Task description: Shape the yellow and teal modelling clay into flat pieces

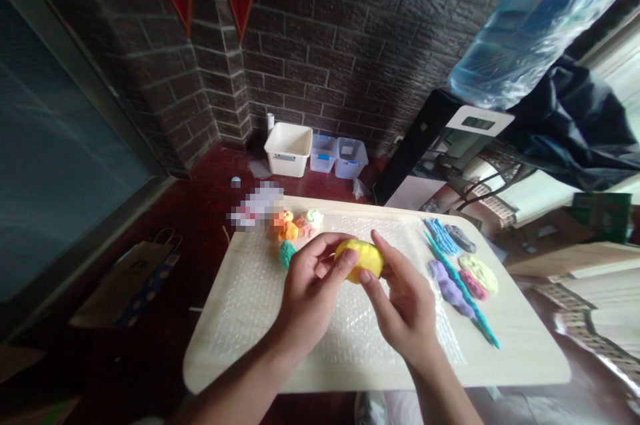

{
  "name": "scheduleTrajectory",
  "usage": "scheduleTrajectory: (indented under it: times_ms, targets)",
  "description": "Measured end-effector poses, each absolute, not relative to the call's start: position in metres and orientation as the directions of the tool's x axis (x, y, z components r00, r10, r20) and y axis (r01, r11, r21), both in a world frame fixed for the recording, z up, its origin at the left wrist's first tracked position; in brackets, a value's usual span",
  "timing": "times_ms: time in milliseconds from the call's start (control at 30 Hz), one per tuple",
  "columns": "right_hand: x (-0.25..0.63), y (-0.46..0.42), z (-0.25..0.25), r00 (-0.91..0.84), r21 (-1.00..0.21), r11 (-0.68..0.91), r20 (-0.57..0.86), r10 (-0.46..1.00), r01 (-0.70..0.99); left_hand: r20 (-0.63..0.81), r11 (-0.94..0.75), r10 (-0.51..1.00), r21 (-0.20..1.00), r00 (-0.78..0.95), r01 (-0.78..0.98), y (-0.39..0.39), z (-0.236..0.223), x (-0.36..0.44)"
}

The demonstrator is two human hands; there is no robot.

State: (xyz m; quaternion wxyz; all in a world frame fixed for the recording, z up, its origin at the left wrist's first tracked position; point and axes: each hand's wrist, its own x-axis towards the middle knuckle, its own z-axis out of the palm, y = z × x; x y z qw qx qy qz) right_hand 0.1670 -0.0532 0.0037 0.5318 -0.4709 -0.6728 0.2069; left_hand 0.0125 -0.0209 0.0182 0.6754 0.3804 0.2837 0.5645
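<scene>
A lump of yellow modelling clay [364, 256] is held up over the table between both hands. My left hand [314, 278] grips its left side, thumb pressed on the near face and fingers curled behind. On the other side my right hand [403, 292] has its thumb on the lower edge and a finger along the right rim. Under the hands lies a sheet of bubble wrap [250, 305]. Just left of my left hand is a green clay lump [287, 254], with orange clay [287, 230] and pale clay [314, 217] behind it.
The light wooden table [530, 352] carries, at right, a long teal clay roll [463, 288], purple clay [450, 288], blue clay strands [442, 237], grey, pink and pale yellow lumps. Beyond stand a white bin [289, 148], clear boxes [350, 157] and a water dispenser [415, 152].
</scene>
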Motion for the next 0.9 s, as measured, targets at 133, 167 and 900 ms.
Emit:
scheduleTrajectory:
  times_ms: [133, 167, 900]
  targets:
    - [0.168, -0.052, 0.009, -0.043, -0.736, 0.469, 0.517, 0.855, 0.488, 0.05, 0.101, 0.967, 0.825, 0.25, -0.556, -0.021, 0.018, 0.012]
    - [0.169, -0.052, 0.011, -0.053, -0.722, 0.472, 0.52, 0.852, 0.506, 0.049, 0.103, 0.965, 0.834, 0.258, -0.542, -0.021, 0.018, 0.012]
    - [0.16, -0.054, 0.011, -0.021, -0.855, 0.392, 0.41, 0.912, 0.34, -0.022, 0.154, 0.971, 0.816, 0.237, -0.557, -0.021, 0.016, 0.014]
